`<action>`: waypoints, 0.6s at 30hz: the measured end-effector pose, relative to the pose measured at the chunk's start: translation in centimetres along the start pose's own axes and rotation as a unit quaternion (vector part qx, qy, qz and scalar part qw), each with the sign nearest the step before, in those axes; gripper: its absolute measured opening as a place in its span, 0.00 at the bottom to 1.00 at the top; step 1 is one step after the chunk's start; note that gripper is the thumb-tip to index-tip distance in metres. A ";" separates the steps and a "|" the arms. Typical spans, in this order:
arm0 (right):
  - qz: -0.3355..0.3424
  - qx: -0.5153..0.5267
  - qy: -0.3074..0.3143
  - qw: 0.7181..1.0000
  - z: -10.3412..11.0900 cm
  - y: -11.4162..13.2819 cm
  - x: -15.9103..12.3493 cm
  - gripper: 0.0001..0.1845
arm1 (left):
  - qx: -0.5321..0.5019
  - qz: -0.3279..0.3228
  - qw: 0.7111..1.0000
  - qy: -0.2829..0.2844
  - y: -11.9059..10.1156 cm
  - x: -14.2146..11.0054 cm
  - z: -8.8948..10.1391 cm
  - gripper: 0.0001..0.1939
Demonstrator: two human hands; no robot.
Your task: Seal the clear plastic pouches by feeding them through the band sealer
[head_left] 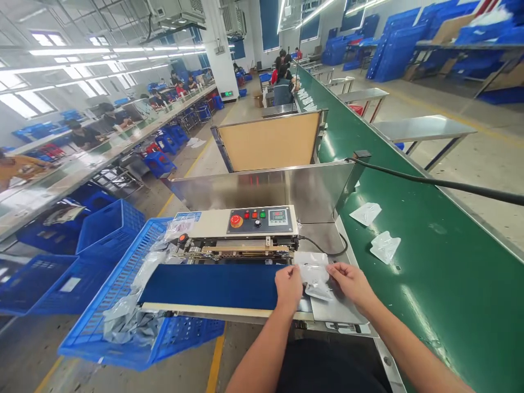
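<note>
two hands, the left hand (pixel 287 287) and right hand (pixel 352 284) held apart, pinch a clear plastic pouch (pixel 315 277) on the steel plate (pixel 338 311) beside the band sealer's (pixel 257 221) blue belt (pixel 208 286), seemingly at the lining-up step, which calls for squaring its edge to the belt.

Carrier: green conveyor belt (pixel 413 284) — on it: white plastic pouches (pixel 365 214) — flat, slightly apart
</note>
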State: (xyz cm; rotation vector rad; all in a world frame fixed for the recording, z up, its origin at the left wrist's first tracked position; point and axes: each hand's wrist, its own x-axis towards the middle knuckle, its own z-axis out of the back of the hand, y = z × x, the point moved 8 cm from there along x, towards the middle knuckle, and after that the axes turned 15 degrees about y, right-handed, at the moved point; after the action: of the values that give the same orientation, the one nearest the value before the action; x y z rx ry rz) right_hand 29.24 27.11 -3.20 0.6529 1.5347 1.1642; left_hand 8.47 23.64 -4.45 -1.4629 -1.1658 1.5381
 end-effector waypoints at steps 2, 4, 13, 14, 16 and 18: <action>-0.045 0.053 -0.001 0.998 0.0 -0.9 1.5 0.32 | -0.039 0.041 0.998 -0.007 1.0 1.8 0.3 0.26; -0.071 0.066 0.001 0.995 -0.5 -1.2 2.7 0.29 | -0.059 0.057 0.997 -0.011 1.4 3.0 0.8 0.27; -0.062 0.020 0.089 0.994 -7.7 0.5 5.1 0.22 | -0.075 0.011 0.995 -0.058 1.0 1.2 8.4 0.28; -0.063 0.015 0.099 0.993 -7.9 0.5 5.0 0.22 | -0.074 0.006 0.995 -0.068 0.8 0.8 9.5 0.27; -0.059 -0.005 0.101 0.993 -6.5 0.4 4.9 0.23 | -0.071 -0.008 0.990 -0.119 0.6 -0.6 12.2 0.25; -0.037 -0.037 0.051 0.997 -2.1 -0.1 5.2 0.26 | -0.065 -0.030 0.978 -0.196 0.4 -2.8 15.3 0.23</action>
State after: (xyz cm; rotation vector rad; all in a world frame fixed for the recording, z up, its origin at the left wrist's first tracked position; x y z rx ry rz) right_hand 25.70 30.83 -5.47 0.4898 1.5799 1.2064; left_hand -6.35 18.80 -4.57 -1.2217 -1.5497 1.7887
